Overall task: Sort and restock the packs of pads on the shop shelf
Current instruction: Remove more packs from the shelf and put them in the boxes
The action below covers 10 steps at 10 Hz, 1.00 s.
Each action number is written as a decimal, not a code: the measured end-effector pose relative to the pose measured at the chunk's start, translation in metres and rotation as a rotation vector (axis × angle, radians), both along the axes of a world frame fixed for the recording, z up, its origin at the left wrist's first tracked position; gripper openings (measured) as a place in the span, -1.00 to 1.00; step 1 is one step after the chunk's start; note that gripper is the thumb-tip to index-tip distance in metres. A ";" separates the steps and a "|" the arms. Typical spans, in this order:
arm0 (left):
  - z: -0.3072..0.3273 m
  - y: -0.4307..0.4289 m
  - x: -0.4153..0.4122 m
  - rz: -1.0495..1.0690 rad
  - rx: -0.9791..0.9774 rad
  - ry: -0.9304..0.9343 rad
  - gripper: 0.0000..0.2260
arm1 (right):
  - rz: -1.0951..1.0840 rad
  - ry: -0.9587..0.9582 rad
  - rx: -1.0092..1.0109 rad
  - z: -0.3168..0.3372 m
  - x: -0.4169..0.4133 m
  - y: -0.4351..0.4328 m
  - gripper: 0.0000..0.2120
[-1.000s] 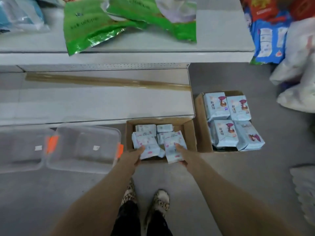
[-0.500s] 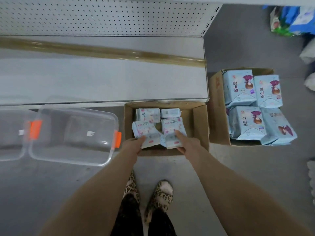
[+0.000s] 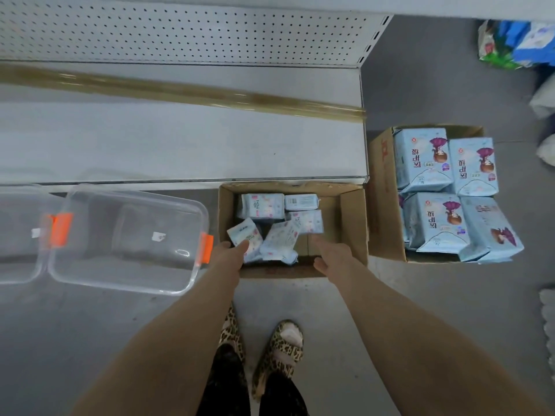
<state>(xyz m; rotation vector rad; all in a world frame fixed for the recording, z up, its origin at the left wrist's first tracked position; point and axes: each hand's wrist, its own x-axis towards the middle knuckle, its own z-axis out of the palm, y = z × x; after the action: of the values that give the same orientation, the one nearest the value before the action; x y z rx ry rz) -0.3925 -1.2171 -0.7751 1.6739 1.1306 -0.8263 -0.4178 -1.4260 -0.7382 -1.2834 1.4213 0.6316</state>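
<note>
A small cardboard box [image 3: 352, 223] stands on the floor in front of the bottom shelf [image 3: 180, 145], with several small pale blue pad packs inside. My left hand [image 3: 228, 255] reaches over the box's near left corner and pinches one small pack [image 3: 244, 234] under its thumb. Beside it a second small pack [image 3: 280, 243] lies tilted and loose in the box. My right hand [image 3: 332, 256] hovers over the box's near edge with relaxed fingers and holds nothing. A larger box [image 3: 384, 205] to the right holds several big blue pad packs [image 3: 425, 159].
A long brown tube [image 3: 210, 96] lies along the shelf, in front of the pegboard back [image 3: 180, 31]. Clear plastic bins [image 3: 129, 238] with orange latches sit on the floor at left. Bags [image 3: 510, 43] lie at far right. My feet [image 3: 285, 346] stand just behind the small box.
My right hand has let go of its pack, which now lies tilted in the box. My left hand's pack has dropped lower into the box.
</note>
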 end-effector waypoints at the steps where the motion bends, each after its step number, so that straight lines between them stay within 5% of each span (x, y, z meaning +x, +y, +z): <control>1: 0.018 -0.002 0.005 -0.048 -0.013 -0.064 -0.50 | 0.190 -0.017 -0.048 0.011 -0.002 0.000 -0.61; 3: 0.086 -0.012 0.012 -0.147 -0.019 -0.207 -0.49 | 0.651 -0.106 -0.254 0.072 0.007 0.011 -0.51; 7: 0.329 -0.014 0.043 -0.331 0.095 -0.463 -0.46 | 1.004 -0.404 -0.413 0.333 0.052 0.003 -0.31; 10: 0.553 0.011 0.063 -0.329 0.296 -0.867 -0.50 | 1.185 -0.715 -0.680 0.564 0.071 0.015 -0.31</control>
<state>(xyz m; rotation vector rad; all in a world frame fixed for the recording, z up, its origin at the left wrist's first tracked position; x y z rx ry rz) -0.3292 -1.2060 -0.2217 2.1753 0.3820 -0.0521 -0.3471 -1.4114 -0.1742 -2.5765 0.1305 0.3198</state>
